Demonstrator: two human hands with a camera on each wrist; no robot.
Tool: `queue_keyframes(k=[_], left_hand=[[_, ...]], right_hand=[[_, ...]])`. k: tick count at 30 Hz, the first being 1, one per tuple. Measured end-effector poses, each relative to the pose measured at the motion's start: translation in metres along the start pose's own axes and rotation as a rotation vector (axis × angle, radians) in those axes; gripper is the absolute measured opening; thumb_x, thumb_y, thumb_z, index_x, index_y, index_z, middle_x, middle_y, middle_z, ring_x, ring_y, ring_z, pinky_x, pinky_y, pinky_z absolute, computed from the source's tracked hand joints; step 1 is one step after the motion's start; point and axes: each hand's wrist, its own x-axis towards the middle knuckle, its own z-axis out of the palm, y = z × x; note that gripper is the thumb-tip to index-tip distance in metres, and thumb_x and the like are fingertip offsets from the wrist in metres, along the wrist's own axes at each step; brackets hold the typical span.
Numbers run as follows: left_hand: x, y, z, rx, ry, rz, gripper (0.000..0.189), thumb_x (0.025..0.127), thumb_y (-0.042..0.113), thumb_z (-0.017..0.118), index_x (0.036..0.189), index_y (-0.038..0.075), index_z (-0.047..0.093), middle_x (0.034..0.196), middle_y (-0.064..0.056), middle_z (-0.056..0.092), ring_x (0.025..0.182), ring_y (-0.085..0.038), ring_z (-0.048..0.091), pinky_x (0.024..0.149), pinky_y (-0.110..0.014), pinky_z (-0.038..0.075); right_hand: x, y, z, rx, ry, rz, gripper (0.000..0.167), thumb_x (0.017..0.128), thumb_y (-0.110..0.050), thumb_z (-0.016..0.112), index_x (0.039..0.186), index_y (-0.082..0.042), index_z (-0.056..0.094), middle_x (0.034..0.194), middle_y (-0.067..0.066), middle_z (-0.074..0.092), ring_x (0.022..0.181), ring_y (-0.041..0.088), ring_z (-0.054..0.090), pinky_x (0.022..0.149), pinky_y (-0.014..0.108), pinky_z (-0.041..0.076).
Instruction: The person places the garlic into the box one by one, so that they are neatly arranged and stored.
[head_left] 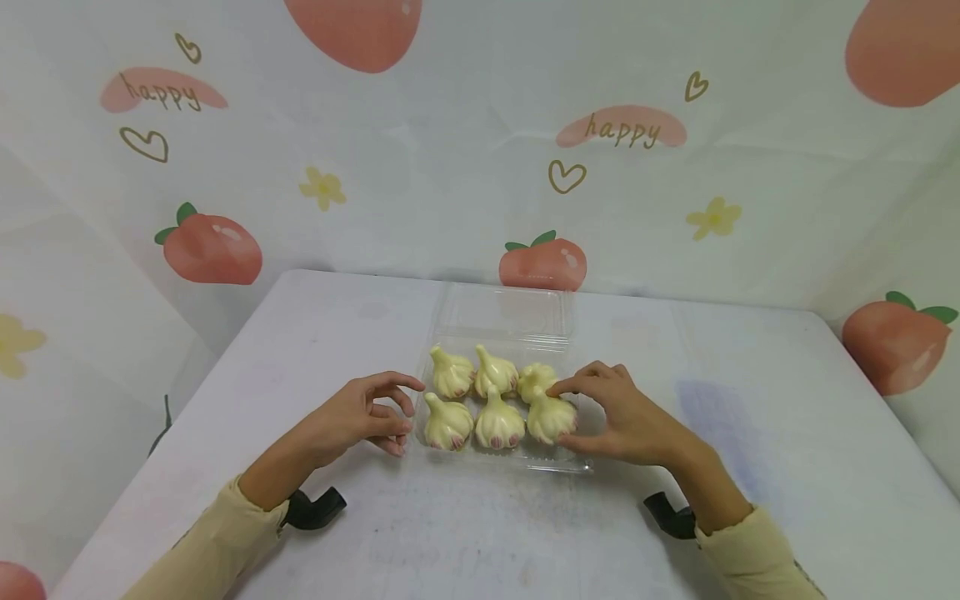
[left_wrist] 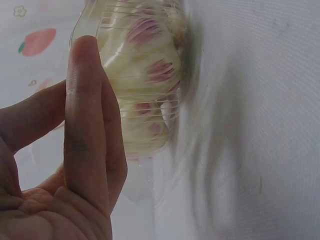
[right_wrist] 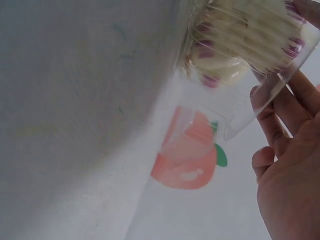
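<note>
Several pale garlic bulbs with purple-streaked bases sit in two rows inside a clear plastic box (head_left: 517,461) at the middle of the table. My right hand (head_left: 626,417) reaches over the box's right side and pinches the front right garlic bulb (head_left: 551,419) between thumb and index finger. In the right wrist view, its other fingers (right_wrist: 292,107) are beside the clear wall. My left hand (head_left: 360,421) is at the box's left side, fingers loosely bent and holding nothing. The front left garlic bulb (head_left: 448,423) is nearest to it. In the left wrist view, a fingertip overlaps the box's edge.
The box's clear lid (head_left: 502,311) lies folded back toward the rear of the white table (head_left: 465,533). Behind stands a white cloth (head_left: 450,167) printed with peaches, flowers and hearts. Black curved pieces (head_left: 315,508) are at both wrists.
</note>
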Motion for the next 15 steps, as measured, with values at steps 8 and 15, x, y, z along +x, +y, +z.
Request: queue_keyframes(k=[8,15], left_hand=[[-0.001,0.0037,0.0005,0.013,0.0,0.005,0.056,0.091,0.006,0.069,0.14,-0.003,0.044,0.103,-0.01,0.052,0.075,-0.018,0.069,0.07,-0.038,0.063],[-0.0013,0.0043,0.0017,0.009,-0.002,-0.005,0.056,0.092,0.006,0.068,0.141,-0.004,0.043,0.103,-0.01,0.052,0.076,-0.018,0.07,0.071,-0.038,0.064]], right_hand=[[0.0027,-0.0033,0.005,-0.018,-0.009,-0.022,0.049,0.077,-0.036,0.084,0.122,-0.035,0.063,0.112,-0.021,0.061,0.112,0.008,0.048,0.091,0.036,0.025],[0.0033,-0.0028,0.008,-0.014,-0.042,-0.011,0.048,0.077,-0.039,0.084,0.12,-0.036,0.062,0.118,-0.023,0.062,0.114,0.006,0.047,0.091,0.037,0.024]])
